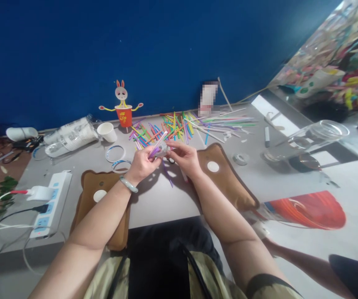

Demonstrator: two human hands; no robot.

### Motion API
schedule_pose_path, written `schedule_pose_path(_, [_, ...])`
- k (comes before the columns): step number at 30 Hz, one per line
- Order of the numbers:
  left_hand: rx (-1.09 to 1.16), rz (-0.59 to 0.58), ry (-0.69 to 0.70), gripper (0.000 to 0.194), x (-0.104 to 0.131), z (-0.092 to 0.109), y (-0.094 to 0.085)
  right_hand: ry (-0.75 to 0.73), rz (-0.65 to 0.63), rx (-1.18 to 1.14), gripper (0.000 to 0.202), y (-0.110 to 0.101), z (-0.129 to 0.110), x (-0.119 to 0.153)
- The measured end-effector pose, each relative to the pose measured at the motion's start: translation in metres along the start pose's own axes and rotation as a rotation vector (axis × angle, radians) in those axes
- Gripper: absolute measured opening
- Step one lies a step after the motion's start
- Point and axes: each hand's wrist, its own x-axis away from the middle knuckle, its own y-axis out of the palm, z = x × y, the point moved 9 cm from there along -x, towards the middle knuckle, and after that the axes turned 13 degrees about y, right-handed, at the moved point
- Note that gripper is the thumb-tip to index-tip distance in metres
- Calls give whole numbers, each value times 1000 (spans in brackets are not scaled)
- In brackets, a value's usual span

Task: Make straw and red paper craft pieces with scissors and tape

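L hand (142,165) fingers clamped on purple straw (157,146); R hand (184,158) fingers pinched tape roll (163,150), above desk (154,199), I noted.

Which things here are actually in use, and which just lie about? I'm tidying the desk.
In use:
left hand and right hand, holding a few straws and a small clear piece, hard to make out
pile of coloured straws

Lying about:
paper cup
bunny cup figure
power strip
glass jar
two brown pads
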Motion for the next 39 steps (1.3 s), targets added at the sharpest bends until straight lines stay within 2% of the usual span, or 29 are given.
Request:
schedule_pose_path(6, [21, -103, 14, 18, -3, 15, 5, 54, -190, 21, 58, 10, 8, -2])
schedule_pose_path(9, [24, -137, 21, 20, -3, 19, 7, 5, -230, -3, 51, 12, 6, -2])
schedule_pose_path(15, [160, -128, -27, 29, 0, 14, 10, 10, -206, -42, 36, 7, 5, -1])
schedule_pose_path(18, [243, -100, -90, 30, -1, 13, 4, -9, -270, -77, 40, 11, -3, 3])
schedule_pose_path(22, [349, -126, -165, 27, -2, 15, -1, -6, -392, -128, 46, 20, -10, 9])
schedule_pose_path(24, [372, -141, -174, 24, -3, 16, -2, -20, -371, -102, 43, 20, -12, 10])
schedule_pose_path(28, [392, -158, -186, 22, -4, 14, -1, -133, -173, -9, 31, 11, -17, 10])
schedule_pose_path(30, [410, -166, -208, 24, -4, 11, 0, -147, -113, 3, 31, 8, -17, 11])
schedule_pose_path(35, [500, -218, -269, 26, 1, 8, 3, -56, -143, -69, 36, 10, -11, 10])
schedule_pose_path(39, [586, -213, -291, 22, 3, 8, 7, 16, -175, -125, 36, 10, -4, 9])
